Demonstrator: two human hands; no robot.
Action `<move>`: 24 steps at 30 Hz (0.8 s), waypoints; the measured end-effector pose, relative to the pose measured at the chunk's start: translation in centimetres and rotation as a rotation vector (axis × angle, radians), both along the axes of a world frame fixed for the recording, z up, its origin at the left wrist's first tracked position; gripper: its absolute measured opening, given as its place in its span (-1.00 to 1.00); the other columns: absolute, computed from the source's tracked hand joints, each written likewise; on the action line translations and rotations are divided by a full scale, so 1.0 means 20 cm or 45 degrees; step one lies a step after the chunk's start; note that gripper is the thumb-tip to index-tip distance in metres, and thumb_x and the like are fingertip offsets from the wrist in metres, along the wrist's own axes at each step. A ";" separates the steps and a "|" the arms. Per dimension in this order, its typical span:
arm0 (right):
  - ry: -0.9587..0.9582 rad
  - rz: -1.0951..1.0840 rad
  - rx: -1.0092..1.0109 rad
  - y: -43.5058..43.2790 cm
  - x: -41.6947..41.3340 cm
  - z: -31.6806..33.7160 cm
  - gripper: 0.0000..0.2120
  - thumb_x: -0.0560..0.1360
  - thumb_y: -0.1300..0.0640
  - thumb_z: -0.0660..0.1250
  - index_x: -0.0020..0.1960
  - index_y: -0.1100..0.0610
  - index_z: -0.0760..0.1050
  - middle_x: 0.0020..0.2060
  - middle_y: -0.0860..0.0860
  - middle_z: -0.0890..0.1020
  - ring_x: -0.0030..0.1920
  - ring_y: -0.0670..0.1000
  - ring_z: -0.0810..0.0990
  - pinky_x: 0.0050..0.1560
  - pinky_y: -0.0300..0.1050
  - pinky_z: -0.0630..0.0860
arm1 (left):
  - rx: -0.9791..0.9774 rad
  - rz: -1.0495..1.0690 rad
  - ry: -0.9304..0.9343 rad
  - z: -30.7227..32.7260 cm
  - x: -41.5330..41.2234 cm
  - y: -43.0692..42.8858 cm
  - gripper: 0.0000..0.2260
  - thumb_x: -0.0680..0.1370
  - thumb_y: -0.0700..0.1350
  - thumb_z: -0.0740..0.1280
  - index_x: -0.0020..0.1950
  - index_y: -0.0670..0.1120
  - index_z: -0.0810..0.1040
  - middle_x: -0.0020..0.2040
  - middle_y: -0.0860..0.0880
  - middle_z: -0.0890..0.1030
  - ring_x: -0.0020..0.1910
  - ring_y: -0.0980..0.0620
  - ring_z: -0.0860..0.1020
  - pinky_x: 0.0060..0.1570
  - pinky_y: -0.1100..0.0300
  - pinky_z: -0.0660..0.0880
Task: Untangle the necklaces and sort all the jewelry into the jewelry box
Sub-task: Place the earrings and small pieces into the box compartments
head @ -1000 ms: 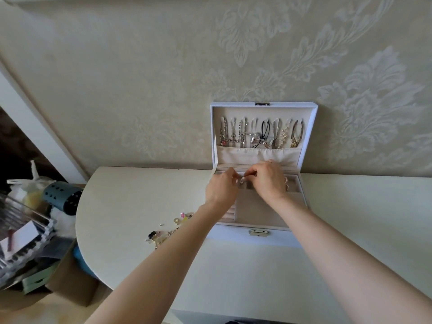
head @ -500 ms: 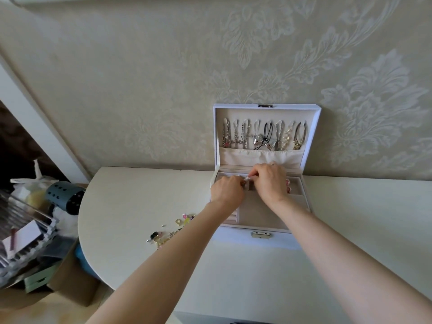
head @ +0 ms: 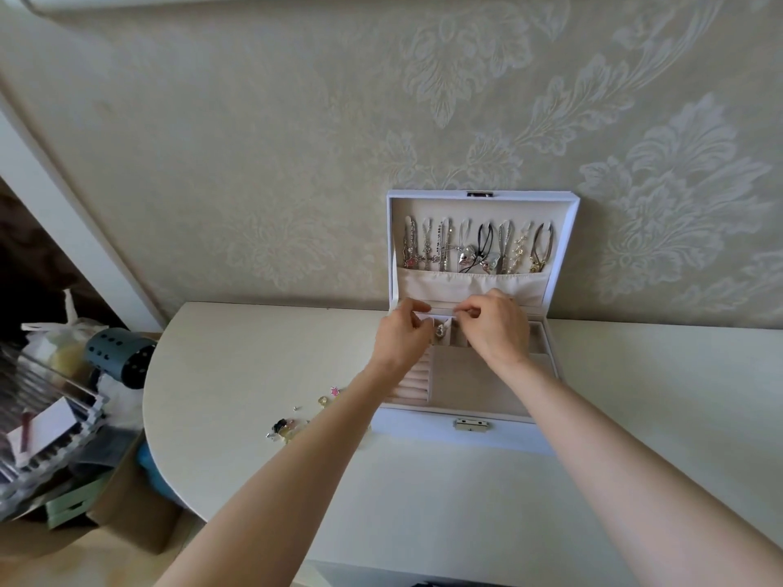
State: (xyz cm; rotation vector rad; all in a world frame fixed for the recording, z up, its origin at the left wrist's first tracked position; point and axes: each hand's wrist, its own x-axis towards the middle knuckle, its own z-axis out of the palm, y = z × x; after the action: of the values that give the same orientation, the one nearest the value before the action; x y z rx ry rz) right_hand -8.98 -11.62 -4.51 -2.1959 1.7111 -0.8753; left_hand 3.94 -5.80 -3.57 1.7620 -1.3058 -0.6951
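- Hovering over the back row of small compartments in the jewelry box [head: 466,434], the left hand [head: 402,338] and right hand [head: 495,328] each curl thumb and forefinger into a pinch. What they pinch is too fine to make out, so I cannot tell whether either holds anything.
- A small silvery piece [head: 440,330] sits between them at one compartment. If a thin chain runs from it to the fingers, an uneven release could let it bunch into a knot.
- Necklaces [head: 474,247] hang in the lid just above the knuckles, and a rising hand could snag one off its hook.
- Loose jewelry [head: 292,425] lies on the table [head: 237,358] beside the left forearm. A sweep of that arm could scatter pieces over the rounded edge.
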 end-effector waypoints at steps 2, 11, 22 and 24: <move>-0.185 0.035 0.067 0.00 -0.01 0.02 -0.80 0.47 0.22 0.31 -0.09 -0.01 0.66 -0.12 -0.02 0.58 -0.06 0.01 0.53 -0.15 -0.15 0.41 | 0.004 -0.043 0.500 0.02 0.01 0.01 -0.76 0.52 -0.35 0.17 0.17 -0.26 0.43 -0.15 -0.17 0.58 -0.22 -0.03 0.56 -0.13 0.13 0.54; -0.661 0.526 0.404 0.08 0.00 0.10 -0.67 0.35 0.45 0.35 -0.17 0.02 0.62 -0.27 0.01 0.49 -0.25 -0.06 0.41 -0.21 -0.31 0.37 | -0.029 -0.128 0.941 0.00 0.04 0.03 -0.76 0.45 -0.44 0.34 0.08 -0.26 0.46 -0.08 -0.19 0.61 -0.17 -0.06 0.62 0.05 0.12 0.57; -0.537 0.476 0.145 0.05 0.02 0.06 -0.82 0.33 0.41 0.44 -0.19 0.15 0.60 -0.22 -0.08 0.50 -0.23 -0.07 0.50 -0.17 -0.25 0.43 | -0.039 -0.087 0.999 0.02 0.04 0.00 -0.90 0.51 -0.30 0.34 0.00 -0.27 0.50 -0.17 -0.16 0.59 -0.30 0.06 0.60 -0.18 0.27 0.59; -0.610 0.480 0.226 0.06 0.01 0.07 -0.68 0.35 0.46 0.37 -0.03 0.12 0.57 -0.10 -0.03 0.57 -0.12 -0.01 0.57 -0.08 -0.19 0.52 | -0.055 -0.070 1.007 0.04 0.05 -0.01 -0.90 0.49 -0.37 0.34 -0.03 -0.25 0.49 -0.16 -0.16 0.59 -0.26 0.04 0.59 -0.17 0.28 0.56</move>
State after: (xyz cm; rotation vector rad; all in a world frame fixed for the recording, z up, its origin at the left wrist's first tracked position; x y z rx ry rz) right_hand -8.85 -10.51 -3.04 -1.9002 1.0677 -0.9982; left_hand 4.88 -6.06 -2.81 1.2046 -0.8063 -1.2221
